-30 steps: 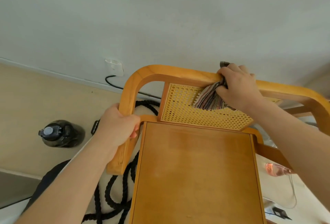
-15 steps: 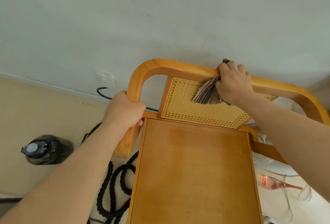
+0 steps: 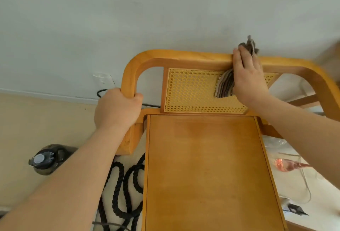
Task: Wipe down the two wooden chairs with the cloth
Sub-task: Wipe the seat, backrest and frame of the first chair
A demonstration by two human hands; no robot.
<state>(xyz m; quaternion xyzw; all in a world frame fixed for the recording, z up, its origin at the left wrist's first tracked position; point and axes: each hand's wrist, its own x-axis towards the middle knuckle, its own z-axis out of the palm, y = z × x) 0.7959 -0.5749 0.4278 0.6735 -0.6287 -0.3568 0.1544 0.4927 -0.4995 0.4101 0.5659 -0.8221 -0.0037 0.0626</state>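
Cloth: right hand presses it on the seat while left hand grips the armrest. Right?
No. The head view shows the right hand pressing the cloth on the top rail, not on the seat. The left hand does grip the armrest.

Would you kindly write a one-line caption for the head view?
Left hand grips the wooden chair by its arm while the right hand presses the cloth onto the top rail.
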